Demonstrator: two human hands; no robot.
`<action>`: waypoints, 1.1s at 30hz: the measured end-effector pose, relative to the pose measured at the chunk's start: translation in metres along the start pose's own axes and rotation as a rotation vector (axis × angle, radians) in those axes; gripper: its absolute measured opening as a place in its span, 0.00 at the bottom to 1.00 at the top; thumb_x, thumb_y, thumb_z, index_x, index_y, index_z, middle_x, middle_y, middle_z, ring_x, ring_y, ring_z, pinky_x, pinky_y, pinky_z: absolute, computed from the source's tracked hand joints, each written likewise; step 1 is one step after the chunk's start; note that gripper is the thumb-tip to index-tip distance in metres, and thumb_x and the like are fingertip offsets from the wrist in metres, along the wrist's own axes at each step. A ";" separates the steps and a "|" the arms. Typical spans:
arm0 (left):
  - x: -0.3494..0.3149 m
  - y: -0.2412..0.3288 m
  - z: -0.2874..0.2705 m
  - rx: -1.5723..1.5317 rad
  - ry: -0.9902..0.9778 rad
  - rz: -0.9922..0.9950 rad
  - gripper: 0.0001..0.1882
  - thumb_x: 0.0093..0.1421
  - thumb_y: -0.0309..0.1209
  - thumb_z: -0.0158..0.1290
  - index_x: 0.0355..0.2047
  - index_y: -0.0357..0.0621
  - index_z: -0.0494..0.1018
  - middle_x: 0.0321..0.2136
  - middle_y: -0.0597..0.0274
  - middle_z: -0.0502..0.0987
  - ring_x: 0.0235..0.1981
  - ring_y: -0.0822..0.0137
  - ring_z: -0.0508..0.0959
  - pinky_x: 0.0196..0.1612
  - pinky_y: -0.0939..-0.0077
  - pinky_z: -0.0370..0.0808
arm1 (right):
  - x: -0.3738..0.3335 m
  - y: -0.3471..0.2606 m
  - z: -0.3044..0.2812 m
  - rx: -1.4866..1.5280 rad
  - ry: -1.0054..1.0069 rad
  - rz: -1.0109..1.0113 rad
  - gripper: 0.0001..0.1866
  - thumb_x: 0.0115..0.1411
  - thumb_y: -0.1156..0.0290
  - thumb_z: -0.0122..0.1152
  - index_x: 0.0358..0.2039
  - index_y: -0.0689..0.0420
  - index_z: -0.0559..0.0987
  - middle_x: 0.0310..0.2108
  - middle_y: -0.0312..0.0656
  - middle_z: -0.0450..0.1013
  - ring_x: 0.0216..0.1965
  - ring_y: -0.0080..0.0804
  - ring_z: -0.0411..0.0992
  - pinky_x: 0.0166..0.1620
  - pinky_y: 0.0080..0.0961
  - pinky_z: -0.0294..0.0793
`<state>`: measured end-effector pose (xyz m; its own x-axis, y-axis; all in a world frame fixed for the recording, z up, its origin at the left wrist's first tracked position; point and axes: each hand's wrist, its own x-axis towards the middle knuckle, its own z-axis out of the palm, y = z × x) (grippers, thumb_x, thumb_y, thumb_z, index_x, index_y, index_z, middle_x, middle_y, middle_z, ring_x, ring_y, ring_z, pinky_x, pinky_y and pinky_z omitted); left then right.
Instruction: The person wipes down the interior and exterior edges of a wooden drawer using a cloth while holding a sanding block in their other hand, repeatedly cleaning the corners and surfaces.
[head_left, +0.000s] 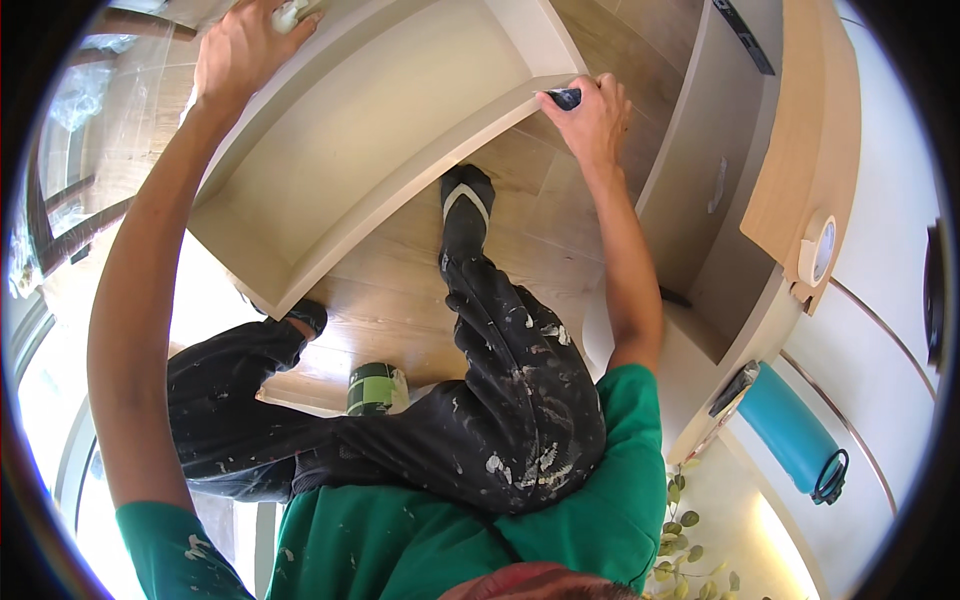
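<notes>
A long, shallow cream box frame [370, 110] with raised side walls lies tilted in front of me. My left hand [240, 60] is closed at its far left side, with a small white crumpled piece [290, 15] between thumb and fingers. I cannot tell what that white piece is. At the frame's right corner, my right hand [597, 120] grips a small dark flat-faced block [565, 98] with pale smears. The block is against or very close to the top edge of the near wall. Parts of both hands' fingers are hidden.
A green-and-black tub [376, 388] stands on the wood floor [540, 220] by my legs. To the right, a cream cabinet [690, 190] bears a brown board [800, 170], a tape roll [817, 246] and a teal bottle [790, 425]. Plastic-wrapped furniture [75, 170] stands left.
</notes>
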<state>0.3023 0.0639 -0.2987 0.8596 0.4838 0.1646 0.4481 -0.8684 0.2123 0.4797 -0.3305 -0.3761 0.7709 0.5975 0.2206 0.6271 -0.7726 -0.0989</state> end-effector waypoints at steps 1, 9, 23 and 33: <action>-0.001 -0.003 0.001 0.008 0.017 0.012 0.24 0.58 0.51 0.64 0.46 0.47 0.83 0.43 0.57 0.84 0.44 0.48 0.84 0.47 0.59 0.80 | 0.001 0.003 0.001 -0.012 0.021 0.011 0.25 0.46 0.45 0.79 0.31 0.53 0.84 0.35 0.41 0.71 0.44 0.44 0.69 0.47 0.45 0.67; -0.002 -0.008 0.006 -0.003 0.047 0.031 0.23 0.58 0.51 0.65 0.46 0.48 0.82 0.42 0.57 0.84 0.43 0.48 0.83 0.46 0.58 0.80 | 0.000 0.000 -0.002 0.029 0.020 -0.019 0.25 0.45 0.46 0.79 0.32 0.54 0.85 0.36 0.42 0.71 0.45 0.45 0.69 0.47 0.47 0.66; -0.003 -0.001 -0.004 0.021 -0.016 0.038 0.21 0.60 0.50 0.63 0.45 0.49 0.82 0.43 0.56 0.83 0.43 0.47 0.83 0.45 0.57 0.80 | -0.006 -0.013 0.001 0.021 0.022 -0.017 0.25 0.45 0.45 0.79 0.29 0.55 0.83 0.34 0.43 0.71 0.42 0.46 0.70 0.46 0.47 0.66; -0.009 0.018 -0.025 -0.116 0.043 -0.035 0.17 0.52 0.42 0.66 0.35 0.41 0.83 0.37 0.48 0.83 0.39 0.46 0.83 0.43 0.54 0.80 | -0.012 -0.017 0.003 0.070 0.058 -0.037 0.24 0.45 0.46 0.79 0.29 0.54 0.83 0.35 0.42 0.71 0.44 0.45 0.69 0.46 0.46 0.66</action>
<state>0.2969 0.0467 -0.2722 0.8312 0.5202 0.1961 0.4443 -0.8337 0.3280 0.4604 -0.3241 -0.3797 0.7405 0.6105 0.2809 0.6630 -0.7319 -0.1571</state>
